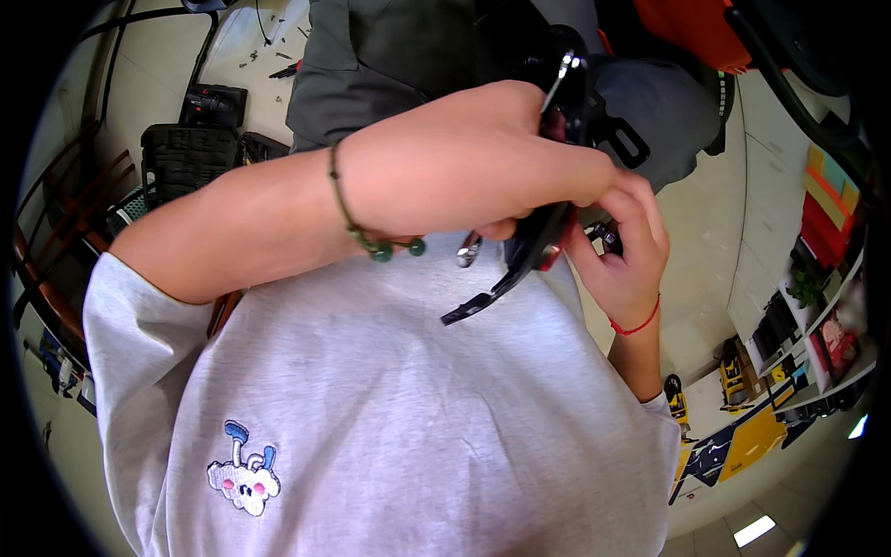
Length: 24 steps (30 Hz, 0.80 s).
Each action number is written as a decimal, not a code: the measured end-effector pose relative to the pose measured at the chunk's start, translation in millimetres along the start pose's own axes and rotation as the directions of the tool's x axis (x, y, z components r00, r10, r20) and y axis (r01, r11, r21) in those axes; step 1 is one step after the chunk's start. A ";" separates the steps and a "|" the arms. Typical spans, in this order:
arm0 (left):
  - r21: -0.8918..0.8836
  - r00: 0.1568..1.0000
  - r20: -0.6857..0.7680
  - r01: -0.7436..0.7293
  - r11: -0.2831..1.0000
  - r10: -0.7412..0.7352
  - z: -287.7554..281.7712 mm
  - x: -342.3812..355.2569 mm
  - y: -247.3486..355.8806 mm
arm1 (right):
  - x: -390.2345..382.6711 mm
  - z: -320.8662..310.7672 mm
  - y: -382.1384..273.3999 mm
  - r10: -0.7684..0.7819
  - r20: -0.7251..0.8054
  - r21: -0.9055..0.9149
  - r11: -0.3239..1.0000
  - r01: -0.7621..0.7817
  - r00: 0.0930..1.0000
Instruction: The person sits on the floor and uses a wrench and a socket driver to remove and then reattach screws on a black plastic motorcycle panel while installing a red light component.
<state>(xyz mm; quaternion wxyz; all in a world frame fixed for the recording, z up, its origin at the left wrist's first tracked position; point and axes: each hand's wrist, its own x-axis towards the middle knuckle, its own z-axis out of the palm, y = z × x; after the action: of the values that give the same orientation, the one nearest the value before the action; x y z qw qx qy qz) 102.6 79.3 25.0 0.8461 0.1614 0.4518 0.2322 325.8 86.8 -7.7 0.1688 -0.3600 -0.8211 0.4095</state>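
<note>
A black case [190,153] is sitting at left; the left hand [492,158], reaching sideways, is gripping and half-hiding a black part [535,239], the right hand [636,241] pinching a dark piece [608,239].

Shirt [390,399]: cloth, matt, flecked
Patch [245,478], on shirt: stitched thread, approx. matt, sl. raised
Part [536,239], just beyond shirt: blk plastic, mostly smooth, v. glossy
Rod [469,249], over shirt's top edge: shiny metal
Beads [380,252], over shirt's upper left: smooth, glossy, on thin cord [336,190]
Trousers [376,56], beyond shirt: cloth, matt
Case [188,156], beyond shirt, left: plastic-looking, ribbed surf.
</note>
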 end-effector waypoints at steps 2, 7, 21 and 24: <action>0.146 1.000 0.006 0.012 0.989 -0.013 5.4 17.5 -7.9 | -10.3 -2.3 -4.4 0.113 -0.021 0.029 0.993 -0.112 0.993; 0.227 0.999 -0.030 -0.026 0.973 0.034 24.2 34.9 -16.8 | -40.7 -3.3 -3.9 0.348 -0.005 0.158 0.926 -0.343 0.937; 0.309 0.993 0.110 -0.004 0.951 -0.032 27.4 81.7 -19.3 | -32.7 -10.1 -14.5 0.611 0.269 0.381 0.642 -0.665 0.744; 0.302 0.981 0.111 0.120 0.946 -0.159 18.0 87.5 -12.7 | -35.3 -12.1 -12.6 0.704 0.265 0.440 0.521 -0.732 0.660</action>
<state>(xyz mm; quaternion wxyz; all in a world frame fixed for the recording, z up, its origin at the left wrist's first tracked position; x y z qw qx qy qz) 163.2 114.6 -31.8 0.8553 0.2683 0.4340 0.0905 351.1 62.6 10.3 0.0519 -0.5962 -0.4635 0.6535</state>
